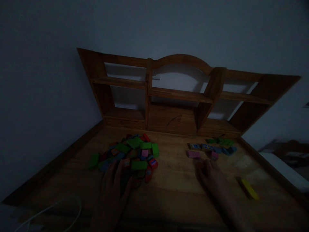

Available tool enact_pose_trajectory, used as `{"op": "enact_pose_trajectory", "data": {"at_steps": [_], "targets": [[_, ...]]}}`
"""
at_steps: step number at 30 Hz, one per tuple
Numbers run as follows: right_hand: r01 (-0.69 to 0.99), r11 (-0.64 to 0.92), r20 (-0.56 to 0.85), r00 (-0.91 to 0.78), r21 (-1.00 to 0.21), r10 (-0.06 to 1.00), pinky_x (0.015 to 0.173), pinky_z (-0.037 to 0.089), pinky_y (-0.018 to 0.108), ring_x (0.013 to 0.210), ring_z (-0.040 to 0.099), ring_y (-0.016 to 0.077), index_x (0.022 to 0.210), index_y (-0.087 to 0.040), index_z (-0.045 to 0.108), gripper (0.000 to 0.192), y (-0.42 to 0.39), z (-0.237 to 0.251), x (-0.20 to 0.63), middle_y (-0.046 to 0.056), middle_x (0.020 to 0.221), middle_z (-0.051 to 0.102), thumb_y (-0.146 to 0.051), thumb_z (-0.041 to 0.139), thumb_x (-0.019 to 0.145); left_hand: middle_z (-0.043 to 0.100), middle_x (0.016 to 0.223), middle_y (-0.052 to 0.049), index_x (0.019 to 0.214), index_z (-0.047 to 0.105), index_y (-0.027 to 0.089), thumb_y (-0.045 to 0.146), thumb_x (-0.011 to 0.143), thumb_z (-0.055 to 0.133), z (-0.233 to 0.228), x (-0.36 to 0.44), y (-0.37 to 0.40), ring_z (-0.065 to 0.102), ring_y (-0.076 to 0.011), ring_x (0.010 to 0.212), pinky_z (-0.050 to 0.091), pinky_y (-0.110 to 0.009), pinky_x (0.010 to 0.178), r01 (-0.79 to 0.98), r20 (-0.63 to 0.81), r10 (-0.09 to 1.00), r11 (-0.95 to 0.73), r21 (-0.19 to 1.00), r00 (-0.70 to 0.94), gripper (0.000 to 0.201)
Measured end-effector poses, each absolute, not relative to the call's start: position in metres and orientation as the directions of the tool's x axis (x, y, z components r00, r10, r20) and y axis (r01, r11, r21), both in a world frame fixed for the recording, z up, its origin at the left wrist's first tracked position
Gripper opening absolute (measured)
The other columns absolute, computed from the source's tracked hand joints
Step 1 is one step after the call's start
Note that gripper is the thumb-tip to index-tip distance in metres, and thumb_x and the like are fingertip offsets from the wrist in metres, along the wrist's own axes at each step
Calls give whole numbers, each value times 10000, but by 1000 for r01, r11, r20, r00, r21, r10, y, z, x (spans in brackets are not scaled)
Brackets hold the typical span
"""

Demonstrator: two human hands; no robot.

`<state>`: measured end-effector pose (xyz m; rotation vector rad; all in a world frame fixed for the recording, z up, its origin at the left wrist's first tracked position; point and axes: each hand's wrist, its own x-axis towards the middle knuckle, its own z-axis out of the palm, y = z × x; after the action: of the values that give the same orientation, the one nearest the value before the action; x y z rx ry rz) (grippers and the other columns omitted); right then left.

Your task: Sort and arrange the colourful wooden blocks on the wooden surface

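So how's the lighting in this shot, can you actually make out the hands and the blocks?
Head view: very dim and underexposed. The left hand and right hand are dark shapes on the desk, so their grip is unclear. The block pile keeps some colour, the yellow block stands out, and the edges bend from wide-angle distortion.

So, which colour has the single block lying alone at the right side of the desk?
Yellow. The lone block lies right of the right hand, seen in the head view.

Desk surface (178, 187) under both hands: wood, visible grain, slight sheen beyond the right hand (209, 175). Hutch (173, 96) beyond the hands: same wood, matt in the dim light. Blocks (135, 151) at the left hand (113, 187) fingertips: smooth, painted. Cable (48, 209) left of that hand: smooth white plastic.
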<state>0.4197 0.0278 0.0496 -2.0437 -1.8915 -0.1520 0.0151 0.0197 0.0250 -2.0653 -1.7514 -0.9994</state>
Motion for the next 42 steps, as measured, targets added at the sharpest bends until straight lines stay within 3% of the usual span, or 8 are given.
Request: {"op": "enact_pose_trajectory", "data": {"at_steps": [9, 15, 20, 25, 32, 42], "targets": [[975, -75, 272, 133, -211, 953, 593, 416, 321, 699, 663, 264, 1049, -194, 577, 334, 28, 58, 408, 99, 818, 689, -491, 445, 974, 300, 1588, -126, 1582, 208, 211, 443, 993, 433, 32, 18, 15, 338, -327, 1420, 323, -546, 1137, 949, 582, 813, -196, 249, 15, 672], [935, 109, 337, 12, -337, 942, 693, 469, 327, 850, 693, 270, 1152, -191, 585, 327, 50, 103, 363, 120, 958, 719, -439, 483, 965, 305, 1582, -134, 1580, 219, 203, 435, 986, 449, 29, 17, 18, 331, -325, 1425, 268, -559, 1171, 944, 608, 794, -217, 251, 21, 678], [817, 350, 316, -219, -458, 923, 611, 441, 280, 715, 682, 216, 1097, -197, 608, 292, 81, 135, 289, 43, 803, 710, -446, 556, 954, 295, 1586, -138, 1578, 220, 203, 446, 983, 478, 32, 17, 15, 316, -327, 1437, 267, -561, 1175, 936, 579, 815, -208, 283, 6, 693], [689, 526, 331, -409, -499, 850, 610, 453, 265, 680, 669, 184, 1155, -194, 601, 309, 117, 132, 225, 30, 822, 711, -445, 551, 982, 303, 1582, -148, 1565, 255, 193, 443, 972, 505, 32, 17, 14, 326, -337, 1432, 278, -562, 1172, 939, 594, 804, -211, 273, 8, 690], [617, 676, 517, -456, -403, 724, 931, 500, 364, 1072, 601, 242, 1064, -173, 607, 216, 148, 94, 182, 104, 1094, 642, -365, 597, 965, 297, 1593, -114, 1566, 259, 221, 415, 988, 470, 26, 16, 16, 327, -310, 1438, 285, -548, 1175, 949, 605, 796, -192, 249, 3, 645], [600, 694, 551, -449, -397, 703, 1038, 466, 450, 1202, 489, 271, 1196, -181, 559, 242, 132, 81, 184, 125, 1221, 536, -322, 531, 1001, 291, 1590, -143, 1569, 245, 197, 422, 980, 480, 24, 15, 18, 322, -317, 1440, 278, -553, 1178, 938, 619, 785, -228, 262, 18, 673]]}}
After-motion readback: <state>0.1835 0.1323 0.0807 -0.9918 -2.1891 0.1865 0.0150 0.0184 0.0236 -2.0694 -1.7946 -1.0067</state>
